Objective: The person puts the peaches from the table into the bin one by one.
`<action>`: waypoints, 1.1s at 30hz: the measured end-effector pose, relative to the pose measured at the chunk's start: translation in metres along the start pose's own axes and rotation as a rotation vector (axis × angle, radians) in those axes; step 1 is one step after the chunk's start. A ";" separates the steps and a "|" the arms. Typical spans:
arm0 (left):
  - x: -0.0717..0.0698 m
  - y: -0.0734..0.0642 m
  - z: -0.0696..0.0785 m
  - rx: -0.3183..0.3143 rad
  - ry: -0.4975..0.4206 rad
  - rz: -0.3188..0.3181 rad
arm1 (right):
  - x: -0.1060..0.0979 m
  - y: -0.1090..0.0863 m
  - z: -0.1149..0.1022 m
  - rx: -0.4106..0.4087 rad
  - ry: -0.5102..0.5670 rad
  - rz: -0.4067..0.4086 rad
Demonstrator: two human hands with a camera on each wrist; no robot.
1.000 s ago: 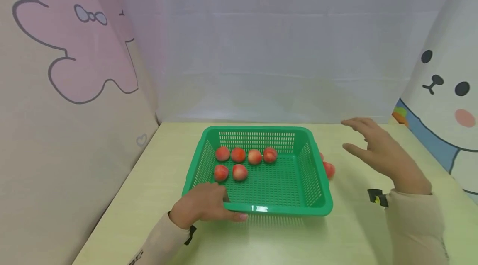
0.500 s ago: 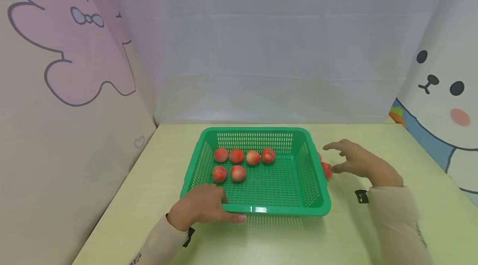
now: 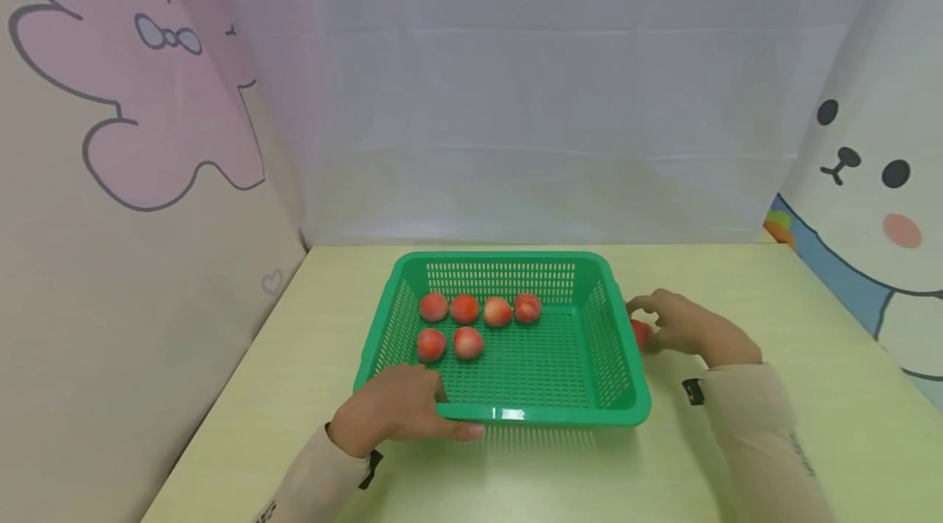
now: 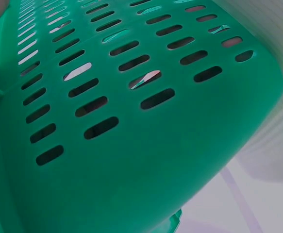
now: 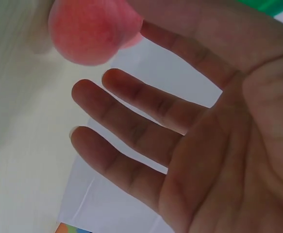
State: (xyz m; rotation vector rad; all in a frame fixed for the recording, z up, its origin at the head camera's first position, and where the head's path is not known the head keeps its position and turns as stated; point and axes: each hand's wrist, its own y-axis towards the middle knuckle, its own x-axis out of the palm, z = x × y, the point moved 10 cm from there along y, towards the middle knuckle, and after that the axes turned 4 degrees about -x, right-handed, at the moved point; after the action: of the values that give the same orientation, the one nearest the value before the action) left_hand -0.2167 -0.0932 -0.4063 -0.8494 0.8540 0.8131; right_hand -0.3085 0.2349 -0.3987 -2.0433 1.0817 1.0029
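A green plastic basket with slotted walls sits on the table, several red-yellow peaches lying in its left and back part. My left hand grips the front rim near the left corner, fingers over the inside and thumb along the outside. The left wrist view is filled mostly by the basket's slotted wall. Just beyond the basket's right side, my right hand reaches around a peach. In the right wrist view the fingers are spread and fairly straight beside that peach; another peach shows partly behind it.
The pale wooden tabletop extends around the basket. A whitish sheet closes off the back. Walls with cartoon animals stand at left and right.
My right hand has come down and left to the peaches beside the basket, its fingers drawing nearer to one. My left hand stays on the rim. The view has shifted slightly.
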 end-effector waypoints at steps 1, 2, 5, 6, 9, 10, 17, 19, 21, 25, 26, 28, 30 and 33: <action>0.000 0.000 0.000 -0.002 0.002 -0.001 | 0.001 0.001 -0.002 -0.010 -0.013 -0.003; 0.000 0.000 0.000 -0.004 0.001 -0.001 | 0.002 0.003 -0.003 -0.023 -0.025 -0.005; 0.000 0.000 0.000 -0.007 0.003 -0.003 | 0.005 0.006 -0.005 -0.042 -0.036 -0.009; 0.000 0.000 0.000 -0.007 0.002 -0.003 | 0.006 0.006 -0.004 -0.044 -0.036 -0.012; 0.000 0.000 0.000 -0.002 -0.003 0.000 | 0.008 0.007 -0.002 -0.031 -0.033 -0.017; -0.001 0.000 0.000 0.000 -0.004 0.001 | 0.008 0.006 0.000 -0.018 -0.030 -0.019; -0.001 0.000 -0.001 0.008 -0.013 0.014 | 0.010 0.003 0.014 0.111 -0.008 -0.030; -0.001 0.000 -0.002 0.013 -0.013 0.019 | 0.011 0.003 0.018 0.133 -0.004 -0.034; 0.000 0.001 -0.003 0.007 -0.008 0.017 | 0.012 0.004 0.021 0.147 -0.004 -0.043; 0.001 0.001 -0.004 -0.002 0.002 0.012 | 0.013 0.004 0.026 0.149 0.002 -0.053; 0.001 0.001 -0.004 -0.004 0.000 0.008 | 0.013 0.004 0.027 0.146 0.004 -0.051; 0.001 0.000 -0.003 0.004 -0.005 0.009 | 0.009 0.004 0.027 0.122 0.007 -0.033; 0.000 0.000 -0.001 0.015 -0.012 0.009 | 0.004 0.002 0.024 0.086 0.011 0.002; 0.001 0.001 -0.002 0.011 -0.012 0.000 | -0.007 -0.004 0.018 0.027 0.015 0.061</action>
State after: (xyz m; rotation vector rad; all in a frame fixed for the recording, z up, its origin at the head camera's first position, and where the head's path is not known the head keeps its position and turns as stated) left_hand -0.2175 -0.0941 -0.4079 -0.8342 0.8475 0.8116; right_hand -0.3138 0.2536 -0.4010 -2.0098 1.1660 0.9997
